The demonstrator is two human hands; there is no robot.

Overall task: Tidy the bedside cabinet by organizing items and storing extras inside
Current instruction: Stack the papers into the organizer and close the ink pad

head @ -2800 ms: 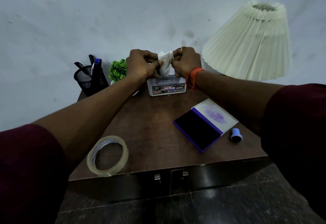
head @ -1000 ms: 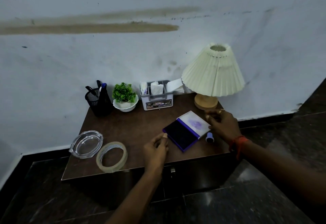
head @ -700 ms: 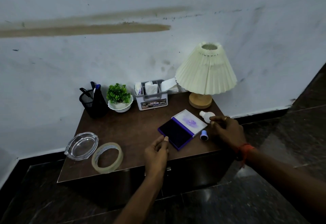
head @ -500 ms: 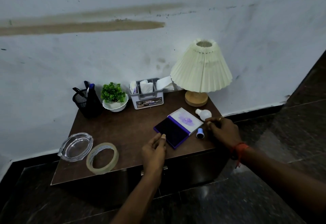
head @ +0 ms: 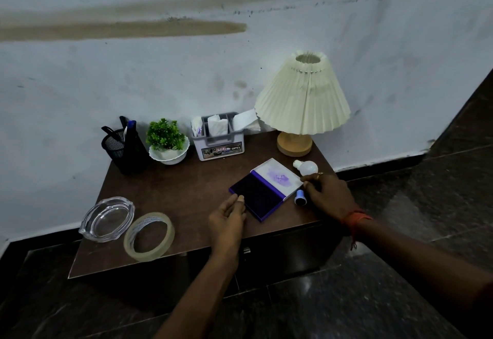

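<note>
An open purple stamp pad (head: 265, 187) lies on the brown cabinet top (head: 192, 186), lid flipped back to the right. My left hand (head: 226, 218) rests at the pad's near-left corner, fingertips touching its edge. My right hand (head: 326, 194) sits at the lid's right corner, thumb and fingers touching the lid. A small blue stamp (head: 300, 199) lies between the pad and my right hand. A white bulb (head: 306, 166) lies just behind my right hand.
Along the wall stand a black mesh pen holder (head: 121, 149), a small green plant in a white bowl (head: 166, 142), a grey tissue organizer (head: 220, 138) and a pleated lamp (head: 302, 103). A glass ashtray (head: 106, 218) and tape roll (head: 149, 236) lie front left. Cabinet doors (head: 248, 252) are shut.
Both hands left the tissue organizer and came down to the stamp pad. In the last second the hands barely moved; my view shifted, and the bulb came into sight.
</note>
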